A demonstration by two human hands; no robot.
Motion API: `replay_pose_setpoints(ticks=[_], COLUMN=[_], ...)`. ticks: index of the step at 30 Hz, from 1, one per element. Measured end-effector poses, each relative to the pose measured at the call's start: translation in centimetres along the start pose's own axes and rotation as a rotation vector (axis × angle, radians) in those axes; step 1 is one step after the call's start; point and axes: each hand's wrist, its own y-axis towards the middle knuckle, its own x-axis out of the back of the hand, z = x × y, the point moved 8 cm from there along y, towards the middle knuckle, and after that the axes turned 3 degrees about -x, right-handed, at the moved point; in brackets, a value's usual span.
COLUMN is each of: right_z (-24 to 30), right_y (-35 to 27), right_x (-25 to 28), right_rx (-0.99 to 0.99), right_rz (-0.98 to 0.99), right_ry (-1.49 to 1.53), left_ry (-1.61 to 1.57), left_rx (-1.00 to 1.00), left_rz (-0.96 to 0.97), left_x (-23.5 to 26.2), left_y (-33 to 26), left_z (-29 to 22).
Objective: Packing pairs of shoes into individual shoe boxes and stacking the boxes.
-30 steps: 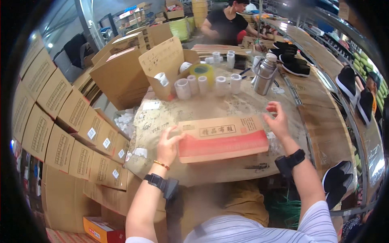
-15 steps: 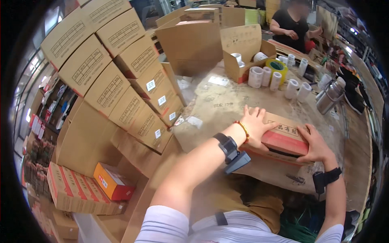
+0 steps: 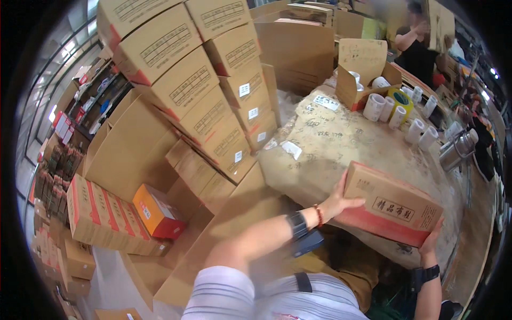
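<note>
A brown and red cardboard shoebox (image 3: pixel 394 201) is between my two hands, tilted above the near part of the worktable (image 3: pixel 312 173). My left hand (image 3: pixel 339 204) grips its left end, with the thumb across the upper face. The right hand (image 3: pixel 431 240) closes on its right end, and most of those fingers are hidden by the box. On my left stands a large open carton (image 3: pixel 120 157). Inside it are a row of similar brown and red shoeboxes (image 3: pixel 109 218) and one orange box (image 3: pixel 154 210).
Tall stacks of brown cartons (image 3: pixel 181 85) rise beyond the open carton. Label rolls (image 3: pixel 375 108), yellow tape (image 3: pixel 401 101), a small open box (image 3: pixel 362 88) and a steel flask (image 3: pixel 457 150) stand on the table's far right. Another person (image 3: pixel 418 53) is behind the table.
The shoebox has come up off the table and tipped, showing its broad face. My left hand has shifted from its top to its left end. The view has swung left.
</note>
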Motion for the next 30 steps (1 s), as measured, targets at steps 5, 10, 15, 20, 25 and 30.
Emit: replay_pose_setpoints(ticks=[5,10,15,20,25,30], right_z=[-4.4,-5.3,-10.4,-13.1,-13.6,-14.1], right_y=[1.4,-1.1,2.2,7.0,7.4,7.5], right_x=[-10.1,-35.6,-43.9,-43.6,-43.8,-43.6], right_rx=[-0.008,0.186,0.467,0.569,0.54,0.526], right_rz=[0.293,0.8,0.868,0.479,0.421,0.45], right_ry=[0.054,-0.15,-0.953,-1.747,-1.74,-1.774], left_ry=[-0.128,0.088,0.856,2.009,2.264,1.948], left_rx=[-0.144,-0.34,-0.409,-0.248,-0.195,0.307], left_rz=[0.067,-0.412,-0.793,-1.251,-1.369,-1.431], left_x=[8.5,19.0,22.1,27.5,41.4,55.2], left_y=[-11.9,-26.8,-39.7,-41.3,-33.2,-26.4], left_z=[-4.8,-17.3,-30.6,-32.9,-28.6,-25.8])
